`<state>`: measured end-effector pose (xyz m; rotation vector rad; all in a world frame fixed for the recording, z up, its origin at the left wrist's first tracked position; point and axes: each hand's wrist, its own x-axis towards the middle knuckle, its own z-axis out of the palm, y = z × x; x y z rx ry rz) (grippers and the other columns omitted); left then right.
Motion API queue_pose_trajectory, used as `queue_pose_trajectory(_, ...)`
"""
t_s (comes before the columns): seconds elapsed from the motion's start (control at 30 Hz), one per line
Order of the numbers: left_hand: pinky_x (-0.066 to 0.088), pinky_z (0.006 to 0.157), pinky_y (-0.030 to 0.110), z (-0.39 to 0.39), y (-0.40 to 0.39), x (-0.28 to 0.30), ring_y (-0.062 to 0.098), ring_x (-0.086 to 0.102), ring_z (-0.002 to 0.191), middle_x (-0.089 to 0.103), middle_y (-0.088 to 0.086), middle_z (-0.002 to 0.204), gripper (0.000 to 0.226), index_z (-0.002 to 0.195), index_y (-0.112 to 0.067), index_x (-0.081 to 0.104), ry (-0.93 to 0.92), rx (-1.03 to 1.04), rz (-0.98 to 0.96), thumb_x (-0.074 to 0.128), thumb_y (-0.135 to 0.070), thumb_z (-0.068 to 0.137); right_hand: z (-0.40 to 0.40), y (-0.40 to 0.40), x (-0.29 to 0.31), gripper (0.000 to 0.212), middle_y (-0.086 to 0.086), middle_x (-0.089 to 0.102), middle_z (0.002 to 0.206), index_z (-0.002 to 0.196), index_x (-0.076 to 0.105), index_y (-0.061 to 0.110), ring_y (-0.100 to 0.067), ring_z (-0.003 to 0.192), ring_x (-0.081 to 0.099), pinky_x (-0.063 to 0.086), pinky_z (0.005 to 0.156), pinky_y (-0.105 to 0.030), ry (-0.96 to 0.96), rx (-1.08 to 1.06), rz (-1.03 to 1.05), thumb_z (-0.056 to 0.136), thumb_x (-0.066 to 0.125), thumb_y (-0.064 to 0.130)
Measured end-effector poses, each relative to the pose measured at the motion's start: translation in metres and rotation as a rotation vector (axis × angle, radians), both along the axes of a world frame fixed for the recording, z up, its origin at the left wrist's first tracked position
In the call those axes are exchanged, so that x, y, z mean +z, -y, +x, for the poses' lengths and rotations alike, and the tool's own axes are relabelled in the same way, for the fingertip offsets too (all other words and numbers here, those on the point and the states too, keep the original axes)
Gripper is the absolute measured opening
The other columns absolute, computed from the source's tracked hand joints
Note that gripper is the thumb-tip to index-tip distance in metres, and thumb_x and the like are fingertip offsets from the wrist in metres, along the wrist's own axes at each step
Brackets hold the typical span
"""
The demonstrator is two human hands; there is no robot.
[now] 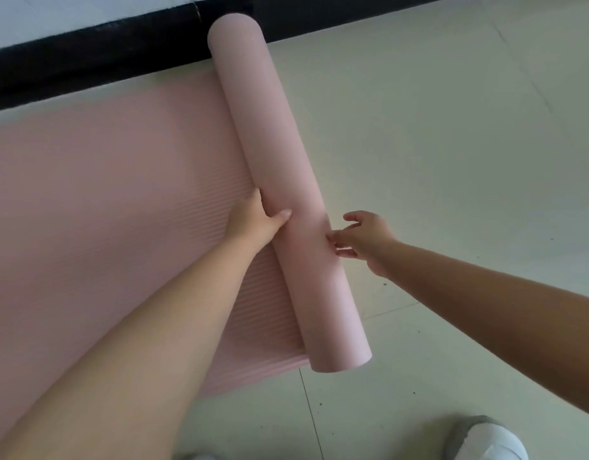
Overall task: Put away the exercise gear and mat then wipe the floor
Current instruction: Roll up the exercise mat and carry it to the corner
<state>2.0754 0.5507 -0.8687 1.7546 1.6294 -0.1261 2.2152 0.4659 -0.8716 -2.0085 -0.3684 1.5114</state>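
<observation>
Mat (104,180), half rolled, lies on the floor (452,144), reaching its far edge. Left hand (258,222) grips the roll (280,154); right hand (369,242) touches it, loosely open. One-sided pushing could skew or slacken it.

1. Mat (137,144): pale pink foam, partly rolled up.
2. Rolled part (280,180): thick smooth tube lying on its side. Far end butts vs. the black skirting strip (87,71); the rest runs away from the strip at a slight slant.
3. Flat part (70,220): spread out w/ fine ribs on top, far edge along the strip's foot.
4. Roll's end furthest from the strip sticks out a bit past the flat part's edge.
</observation>
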Motion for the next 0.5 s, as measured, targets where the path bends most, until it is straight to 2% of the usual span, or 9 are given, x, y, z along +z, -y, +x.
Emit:
queue_pose_trajectory(0.03,0.035,0.105,0.034,-0.003,0.000,0.000,0.028,0.041,0.132,0.044,0.014,0.142,0.068,0.144,-0.007,0.033,-0.053,-0.044,0.062,0.062,-0.033,0.088,-0.004,0.001,0.001,0.047,-0.003,0.048,0.078,0.126,0.046,0.002,-0.018,0.068,0.054,0.051,0.062,-0.028,0.017,0.077,-0.077,0.085,0.066,0.014)
queue_pose_trajectory(0.1,0.033,0.109,0.037,-0.007,-0.001,0.002,0.030,0.034,0.136,0.033,0.012,0.148,0.076,0.150,-0.017,0.020,-0.109,-0.146,0.183,0.062,-0.027,0.088,-0.011,0.005,0.002,0.040,-0.004,0.047,0.082,0.100,0.051,0.005,-0.022,0.078,0.052,0.046,0.053,-0.026,0.056,0.227,-0.199,0.084,0.064,0.040)
queue_pose_trajectory(0.2,0.036,0.110,0.038,-0.010,-0.002,0.006,0.029,0.034,0.135,0.027,0.004,0.152,0.067,0.146,-0.025,0.031,-0.137,-0.343,0.338,0.060,-0.011,0.088,-0.019,0.007,0.002,0.046,-0.004,0.049,0.080,0.079,0.047,0.006,-0.023,0.077,0.052,0.047,0.055,-0.027,0.066,0.268,-0.195,0.084,0.058,0.050)
queue_pose_trajectory(0.27,0.037,0.108,0.039,-0.010,0.000,0.007,0.029,0.034,0.133,0.029,-0.001,0.153,0.062,0.141,-0.024,0.043,-0.149,-0.462,0.388,0.051,0.003,0.086,-0.025,0.009,0.003,0.050,-0.003,0.043,0.067,0.061,0.038,0.010,-0.019,0.063,0.047,0.037,0.049,-0.027,0.131,0.317,-0.145,0.086,0.056,0.049)
queue_pose_trajectory(0.37,0.038,0.108,0.039,-0.011,0.001,0.012,0.029,0.033,0.134,0.034,-0.004,0.152,0.063,0.138,-0.020,0.047,-0.203,-0.496,0.366,0.041,0.011,0.083,-0.032,0.012,0.005,0.049,-0.001,0.030,0.055,0.053,0.028,0.012,-0.016,0.049,0.030,0.020,0.044,-0.026,0.163,0.330,-0.062,0.089,0.054,0.032)
queue_pose_trajectory(0.43,0.038,0.108,0.040,-0.014,0.000,0.019,0.027,0.035,0.135,0.037,-0.003,0.150,0.059,0.137,-0.019,0.048,-0.267,-0.454,0.335,0.041,0.008,0.085,-0.038,0.013,0.005,0.041,-0.001,0.030,0.054,0.052,0.030,0.012,-0.016,0.048,0.027,0.020,0.044,-0.025,0.171,0.374,-0.036,0.087,0.050,0.017)
queue_pose_trajectory(0.5,0.040,0.105,0.040,-0.017,0.000,0.028,0.028,0.041,0.132,0.043,0.004,0.145,0.049,0.135,-0.016,0.047,-0.344,-0.413,0.277,0.042,0.000,0.089,-0.043,0.015,0.008,0.034,-0.001,0.035,0.054,0.053,0.038,0.013,-0.017,0.051,0.033,0.023,0.045,-0.023,0.160,0.399,-0.020,0.085,0.046,0.008)
